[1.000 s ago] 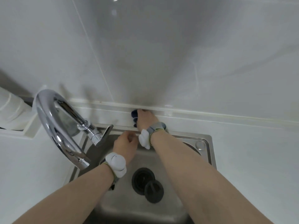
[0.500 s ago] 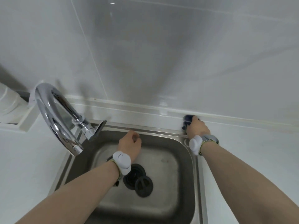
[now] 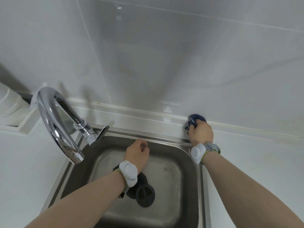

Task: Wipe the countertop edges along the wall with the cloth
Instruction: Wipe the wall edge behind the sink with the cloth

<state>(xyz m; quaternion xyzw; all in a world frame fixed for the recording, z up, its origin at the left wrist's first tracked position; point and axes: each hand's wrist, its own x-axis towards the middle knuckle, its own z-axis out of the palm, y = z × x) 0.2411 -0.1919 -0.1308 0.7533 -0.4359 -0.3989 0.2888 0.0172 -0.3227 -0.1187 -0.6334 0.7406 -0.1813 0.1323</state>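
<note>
1. Head view, the cloth: the right hand (image 3: 201, 132) is closed around a bunched dark blue cloth (image 3: 196, 120), pressing it against the raised ledge (image 3: 131, 113) where the white tabletop (image 3: 256, 155) meets the tiled wall (image 3: 164, 63). The cloth sits just behind the back right corner of the sink (image 3: 193, 163); only its upper part shows above the fingers.

2. Head view, the other hand: the left hand (image 3: 137, 151) is loosely curled, fingers bent inward, and grips nothing. It hovers over the back of the sink basin, near the rear rim; whether it touches the rim I cannot tell. It is well apart from the cloth.

3. Head view, the line that matters: the ledge runs as a long strip from the tap (image 3: 56, 122) on the left, behind the sink, and on to the right edge of the picture. Its long axis lies left to right, across the person's reach. The cloth sits partway along it, with a stretch of ledge to the right of the hand.

4. Head view, judgement: the right hand is the nearer one, already on the ledge, so the wipe would most likely be its job alone, sliding sideways along the strip. The left hand would have to cross the sink to help.

5. Head view, surroundings: a drain (image 3: 139, 183) and a loose black stopper (image 3: 145, 195) lie in the basin, clear of the wiping line. The tap arches over the left side, away from the cloth.
</note>
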